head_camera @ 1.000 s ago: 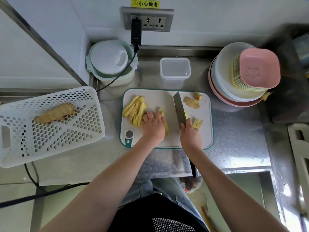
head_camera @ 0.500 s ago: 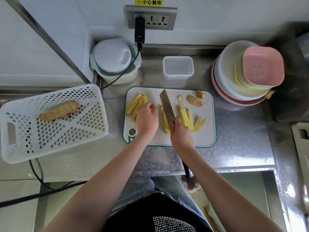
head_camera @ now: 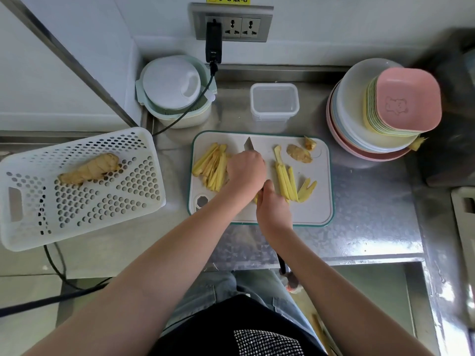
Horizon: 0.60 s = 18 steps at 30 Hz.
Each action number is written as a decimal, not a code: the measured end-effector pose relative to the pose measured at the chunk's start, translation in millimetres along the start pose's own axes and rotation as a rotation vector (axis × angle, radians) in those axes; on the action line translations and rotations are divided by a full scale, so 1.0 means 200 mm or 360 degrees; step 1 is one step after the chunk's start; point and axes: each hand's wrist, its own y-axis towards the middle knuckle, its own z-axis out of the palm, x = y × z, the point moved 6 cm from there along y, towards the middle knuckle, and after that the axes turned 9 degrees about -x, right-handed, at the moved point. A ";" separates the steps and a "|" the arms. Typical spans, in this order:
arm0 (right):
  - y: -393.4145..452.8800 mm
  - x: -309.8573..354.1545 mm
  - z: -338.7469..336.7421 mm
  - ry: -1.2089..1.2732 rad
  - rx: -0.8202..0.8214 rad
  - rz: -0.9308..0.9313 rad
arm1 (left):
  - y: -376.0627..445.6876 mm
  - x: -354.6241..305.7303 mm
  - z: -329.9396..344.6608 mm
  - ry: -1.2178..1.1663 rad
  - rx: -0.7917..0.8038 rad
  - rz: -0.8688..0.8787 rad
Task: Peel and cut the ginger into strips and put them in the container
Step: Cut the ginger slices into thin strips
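Knife [head_camera: 248,145]: our right hand [head_camera: 273,210] grips its handle; left hand [head_camera: 245,169] lies over the blade, grip unclear, herding strips [head_camera: 212,168] leftward.

steel counter [head_camera: 365,227], cutting board [head_camera: 314,209], basket [head_camera: 84,211], container [head_camera: 274,102]

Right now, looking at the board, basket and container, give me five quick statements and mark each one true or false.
1. The container holds ginger strips. False: it looks empty.
2. One whole ginger root lies in the basket. True.
3. The right hand grips the knife. True.
4. All the strips are in one pile. False: a left pile and a right group lie apart on the board, either side of the left hand.
5. The top plate of the stack is green. False: it is pink.
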 end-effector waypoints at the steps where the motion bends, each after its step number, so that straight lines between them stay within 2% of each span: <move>1: 0.00 0.00 0.01 0.0001 0.0008 0.0005 | 0.00 -0.01 0.02 0.0056 0.0046 -0.0001; 5: 0.00 0.00 0.06 -0.0061 0.0047 0.0043 | 0.00 0.03 0.08 0.0006 0.0145 -0.0160; 13: 0.00 -0.01 0.10 -0.0089 0.0013 -0.0001 | -0.02 0.05 0.11 -0.0151 0.0158 -0.0236; 16: 0.02 -0.03 0.08 0.0020 0.0030 -0.0001 | -0.03 0.07 0.08 -0.0358 0.0121 -0.0216; 18: 0.04 -0.07 0.04 0.0281 0.0113 0.0063 | -0.05 0.10 0.07 -0.0602 0.0090 -0.0245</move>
